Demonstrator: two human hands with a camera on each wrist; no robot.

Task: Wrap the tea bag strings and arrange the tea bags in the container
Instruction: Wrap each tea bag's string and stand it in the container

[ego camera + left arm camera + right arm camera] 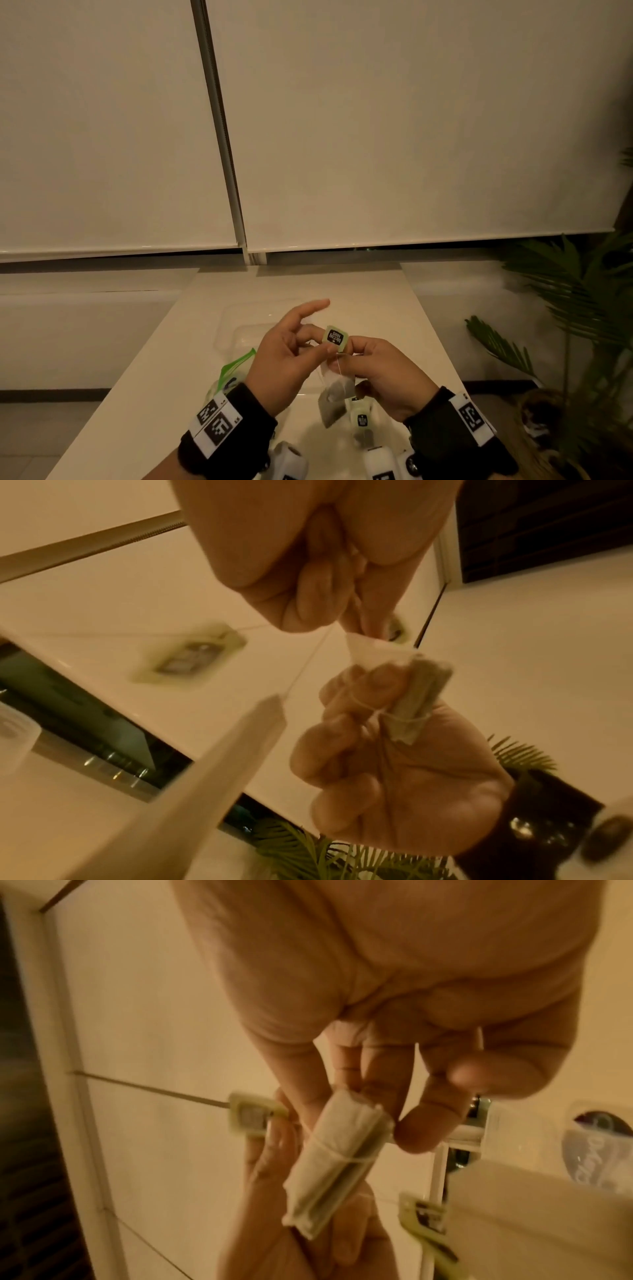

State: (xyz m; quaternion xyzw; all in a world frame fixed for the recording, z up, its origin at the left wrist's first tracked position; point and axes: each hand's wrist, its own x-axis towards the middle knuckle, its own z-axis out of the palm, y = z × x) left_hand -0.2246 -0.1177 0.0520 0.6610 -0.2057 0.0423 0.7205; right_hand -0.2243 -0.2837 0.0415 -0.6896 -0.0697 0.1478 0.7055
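Your left hand (286,356) and right hand (380,371) together pinch one tea bag (334,399) by its green tag (336,338) above the tabletop (376,301). A second tag (361,416) lies below. The clear container (239,329) is faint, half hidden.

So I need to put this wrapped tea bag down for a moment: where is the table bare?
The table is bare to the right of the clear container, and past it toward the far edge. It is crowded near the wrists: the green pouch on the left, loose tea bags below the hands.
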